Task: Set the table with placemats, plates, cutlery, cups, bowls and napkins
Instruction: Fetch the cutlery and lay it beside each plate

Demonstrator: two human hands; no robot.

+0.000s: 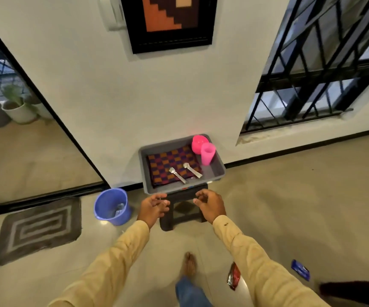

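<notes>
A grey tray (218,171) sits on a dark low stool (180,209) against the white wall. Inside lies a checked purple, red and orange placemat (163,162) with a metal fork (177,175) and a metal spoon (192,170) on it. A pink cup (208,153) stands at the tray's right side, with a pink bowl (198,142) just behind it. My left hand (152,207) and my right hand (210,203) hover just short of the tray's near edge, fingers loosely curled, holding nothing.
A blue bucket (111,206) stands on the floor left of the stool. A grey doormat (37,229) lies by the glass door at left. A red packet (234,276) and a blue packet (300,269) lie on the floor. My bare foot (189,264) is below.
</notes>
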